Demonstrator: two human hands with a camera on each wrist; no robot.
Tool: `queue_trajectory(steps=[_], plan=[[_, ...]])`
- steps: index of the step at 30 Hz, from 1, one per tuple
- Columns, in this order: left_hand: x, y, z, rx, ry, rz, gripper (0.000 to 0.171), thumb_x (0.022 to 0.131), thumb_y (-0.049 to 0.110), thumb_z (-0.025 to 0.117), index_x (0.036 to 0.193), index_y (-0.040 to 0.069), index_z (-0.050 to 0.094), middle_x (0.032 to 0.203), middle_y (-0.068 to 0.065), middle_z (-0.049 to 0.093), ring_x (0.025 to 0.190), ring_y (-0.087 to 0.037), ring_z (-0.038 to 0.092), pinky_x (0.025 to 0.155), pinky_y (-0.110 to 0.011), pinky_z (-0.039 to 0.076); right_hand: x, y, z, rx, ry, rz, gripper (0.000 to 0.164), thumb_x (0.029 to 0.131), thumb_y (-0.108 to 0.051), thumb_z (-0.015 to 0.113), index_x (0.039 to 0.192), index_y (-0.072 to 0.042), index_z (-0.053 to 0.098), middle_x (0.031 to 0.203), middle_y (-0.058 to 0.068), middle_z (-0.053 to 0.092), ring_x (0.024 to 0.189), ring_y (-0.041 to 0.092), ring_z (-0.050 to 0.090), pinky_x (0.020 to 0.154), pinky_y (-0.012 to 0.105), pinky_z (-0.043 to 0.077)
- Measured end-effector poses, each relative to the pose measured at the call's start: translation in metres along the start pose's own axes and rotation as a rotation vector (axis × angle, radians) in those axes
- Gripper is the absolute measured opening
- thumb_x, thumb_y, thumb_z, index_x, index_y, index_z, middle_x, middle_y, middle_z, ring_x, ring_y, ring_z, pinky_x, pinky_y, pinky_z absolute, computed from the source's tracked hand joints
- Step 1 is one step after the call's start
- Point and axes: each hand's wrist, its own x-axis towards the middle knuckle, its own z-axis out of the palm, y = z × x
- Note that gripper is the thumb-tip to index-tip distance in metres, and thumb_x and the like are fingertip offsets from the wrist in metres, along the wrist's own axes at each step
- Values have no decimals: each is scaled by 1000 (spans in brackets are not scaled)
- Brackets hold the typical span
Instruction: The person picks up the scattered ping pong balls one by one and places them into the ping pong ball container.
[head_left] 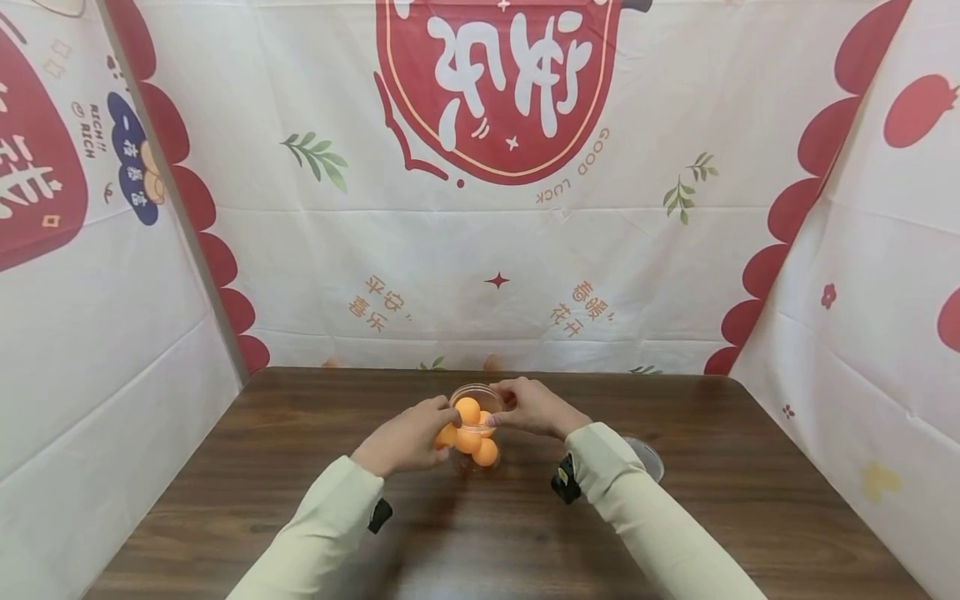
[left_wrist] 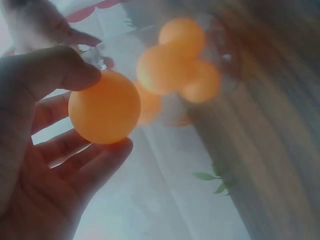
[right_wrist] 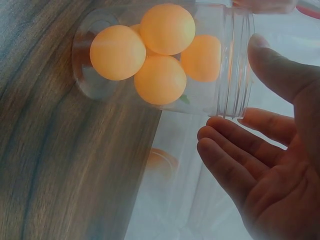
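Note:
A clear plastic jar [right_wrist: 206,102] with a threaded neck stands on the table, holding several orange ping-pong balls [right_wrist: 160,80]. My left hand [head_left: 405,435] is at the jar's left side. Between its thumb and fingers it pinches one orange ping-pong ball [left_wrist: 104,107], which the left wrist view shows in front of the blurrier balls in the jar. From the right, my right hand [head_left: 538,407] holds the jar by its rim, thumb on one side and fingers on the other. Part of the jar's left side is hidden behind the left hand in the head view.
On the brown wooden table [head_left: 315,508], a clear round lid [head_left: 647,461] lies to the right, partly behind the right sleeve. Printed cloth walls [head_left: 480,250] enclose the table at the back and both sides. Each wrist carries a black device [head_left: 566,481].

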Motion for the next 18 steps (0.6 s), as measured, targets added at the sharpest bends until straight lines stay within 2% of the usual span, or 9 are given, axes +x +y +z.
queue_trajectory(steps=[4,12,18], plan=[[5,1,-7,25,19,5,31,71,15,70,100,11,60,84,3,45,69,-11,42,62,-24,39,1,0,1,-1,1,8,58,75,-28,71,123,-1,52,73,-1,51,65,13,46,61,27,39],[17,6,-18,71,61,5,36,73,14,68,108,10,58,90,-1,48,74,-11,44,65,-23,42,2,0,2,-10,-10,22,56,76,-30,71,123,-3,53,74,0,54,64,12,46,61,27,39],[29,7,-25,29,71,7,30,75,12,67,102,9,58,92,-1,48,74,-12,44,64,-24,41,2,0,1,1,-15,3,46,77,-28,69,115,-5,58,85,4,59,57,12,41,59,27,38]])
